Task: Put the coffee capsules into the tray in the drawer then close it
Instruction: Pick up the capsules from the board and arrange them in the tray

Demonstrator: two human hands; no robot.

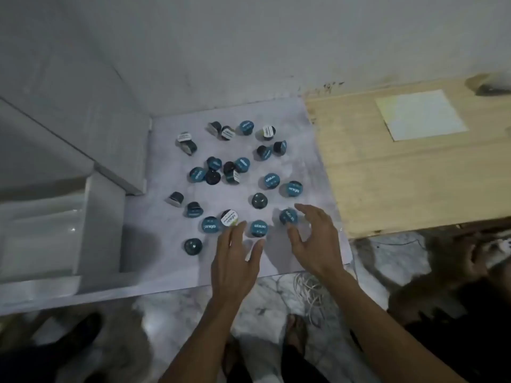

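Both hands empty, fingers spread: left hand [235, 255], right hand [315, 239] just beside a small round teal-lidded coffee capsule [288, 216]. Capsules lie scattered on the pale marble-patterned tabletop [166, 244]. Recommend gathering the nearest first.

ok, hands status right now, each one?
Left hand: open, empty, beside a white-lidded capsule.
Right hand: open, fingers curled around a teal capsule, not gripped.

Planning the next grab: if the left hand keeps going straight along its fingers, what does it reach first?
Probably the white-lidded capsule just beyond the left hand's fingertips, with a blue-lidded capsule beside it. Height above the table is unclear.
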